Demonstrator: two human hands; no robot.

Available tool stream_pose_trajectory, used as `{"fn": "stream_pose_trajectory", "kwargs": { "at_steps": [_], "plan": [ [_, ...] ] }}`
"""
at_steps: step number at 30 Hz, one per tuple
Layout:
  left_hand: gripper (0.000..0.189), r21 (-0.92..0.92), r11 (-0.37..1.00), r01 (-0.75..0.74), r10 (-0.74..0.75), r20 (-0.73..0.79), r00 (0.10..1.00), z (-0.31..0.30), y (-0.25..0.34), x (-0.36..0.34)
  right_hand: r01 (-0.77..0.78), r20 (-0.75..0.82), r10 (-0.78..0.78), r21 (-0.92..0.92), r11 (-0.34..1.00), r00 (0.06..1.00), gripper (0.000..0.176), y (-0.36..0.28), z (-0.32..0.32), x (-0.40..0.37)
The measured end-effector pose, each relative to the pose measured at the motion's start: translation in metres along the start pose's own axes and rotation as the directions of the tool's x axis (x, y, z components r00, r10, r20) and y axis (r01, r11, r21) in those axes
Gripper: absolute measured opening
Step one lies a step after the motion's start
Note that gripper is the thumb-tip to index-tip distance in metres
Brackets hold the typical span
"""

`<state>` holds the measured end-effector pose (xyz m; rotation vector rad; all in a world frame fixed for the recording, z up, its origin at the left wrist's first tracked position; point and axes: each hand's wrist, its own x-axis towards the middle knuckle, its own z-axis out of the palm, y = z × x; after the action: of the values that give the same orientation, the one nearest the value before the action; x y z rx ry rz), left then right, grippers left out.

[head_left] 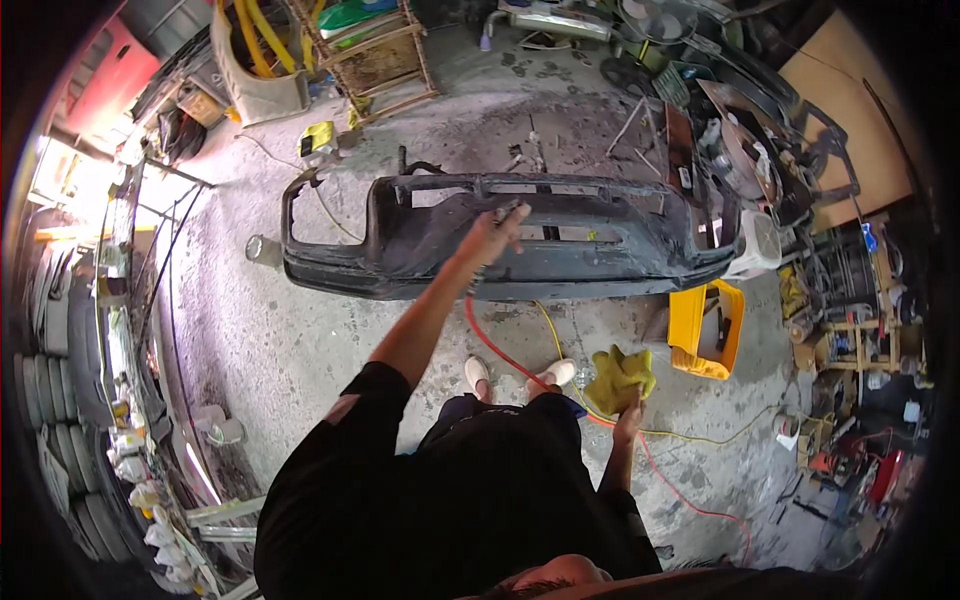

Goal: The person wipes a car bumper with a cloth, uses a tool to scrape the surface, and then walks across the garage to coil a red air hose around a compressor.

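Note:
A black car bumper [420,255] stretches across the middle of the head view, raised above the floor on a stand. My left hand [488,240] is over its centre, closed round a small air blow gun [508,212], mostly hidden by the fingers. A red hose [490,345] runs up to my left wrist, ending in a spring-like guard. Low on the right, my right hand [630,418] grips a yellow-green cloth [618,380], bunched up and hanging clear of the bumper.
A yellow crate [735,335] with items inside stands below the bumper's right end. The red hose and a yellow cord [690,438] trail over the concrete floor around my feet. Shelving [870,335] lines the right side; a wooden-framed chair [385,70] stands behind.

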<state>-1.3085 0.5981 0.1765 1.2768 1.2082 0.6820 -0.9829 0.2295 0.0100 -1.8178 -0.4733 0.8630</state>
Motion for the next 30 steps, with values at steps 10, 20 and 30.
{"fn": "stream_pose_trajectory", "kwargs": {
  "at_steps": [10, 20, 30],
  "plan": [
    [0.063, 0.606, 0.794, 0.043, -0.247, 0.257, 0.934, -0.072, -0.026, -0.013, -0.074, 0.133, 0.086, -0.096, 0.993, 0.987, 0.069, -0.042, 0.108, 0.016],
    [0.071, 0.700, 0.695, 0.164, -0.482, 0.285, 0.828, -0.076, -0.028, 0.011, 0.066, -0.081, -0.075, -0.110, 0.992, 0.994, 0.058, -0.065, 0.185, 0.041],
    [0.068, 0.586, 0.809, -0.049, -0.296, 0.478, 0.827, -0.126, -0.028, 0.048, 0.597, 0.066, -0.756, -0.659, 0.457, 0.651, 0.030, -0.095, 0.285, 0.069]
  ]
}}
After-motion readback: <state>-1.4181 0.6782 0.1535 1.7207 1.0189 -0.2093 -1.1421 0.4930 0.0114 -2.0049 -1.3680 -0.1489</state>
